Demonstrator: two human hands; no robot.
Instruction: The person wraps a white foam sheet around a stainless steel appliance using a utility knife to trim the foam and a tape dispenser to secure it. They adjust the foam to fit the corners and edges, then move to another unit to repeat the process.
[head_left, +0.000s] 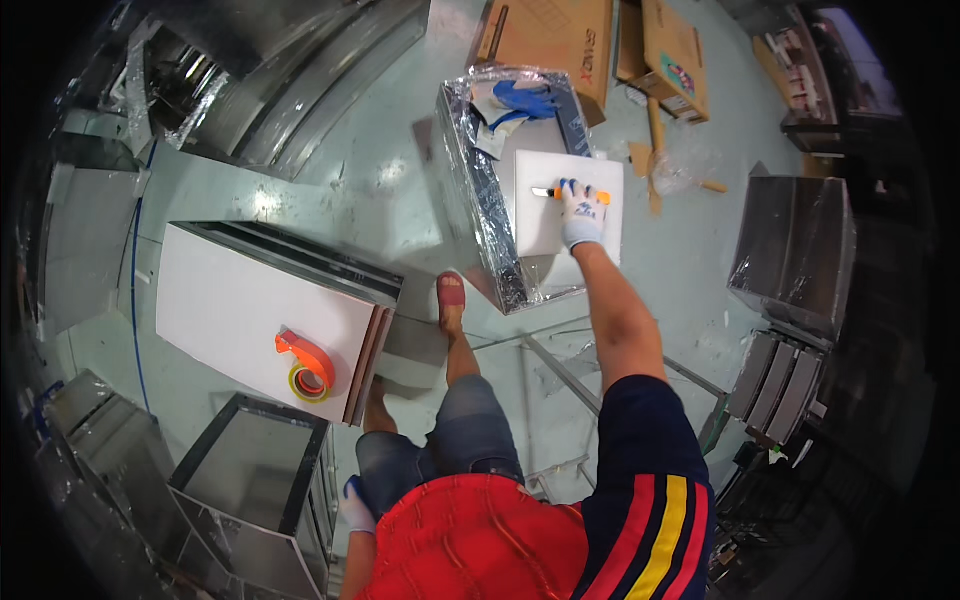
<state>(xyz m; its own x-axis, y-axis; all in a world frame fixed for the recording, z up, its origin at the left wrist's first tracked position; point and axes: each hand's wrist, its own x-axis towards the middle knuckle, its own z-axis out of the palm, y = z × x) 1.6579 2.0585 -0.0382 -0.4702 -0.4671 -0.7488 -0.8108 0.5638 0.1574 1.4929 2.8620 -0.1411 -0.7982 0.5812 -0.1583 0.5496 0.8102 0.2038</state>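
Observation:
My right hand (583, 212), in a white glove with blue fingertips, is closed around an orange utility knife (603, 198). The knife's blade points left, over a square white foam sheet (540, 240). Beneath the foam lies a long dark-framed metal unit (472, 190) wrapped in clear film, and the foam overhangs its right side. At the unit's far end are blue gloves (525, 98) on some paper pieces. My left hand (357, 505), gloved too, hangs beside my left thigh; its fingers are too unclear to read.
A white-topped stack of panels (240, 310) stands at the left, with an orange tape dispenser (308, 362) on it. Cardboard boxes (550, 40) sit at the far side. Metal cabinets (795, 250) line the right. Thin metal bars (565, 370) lie by my right side.

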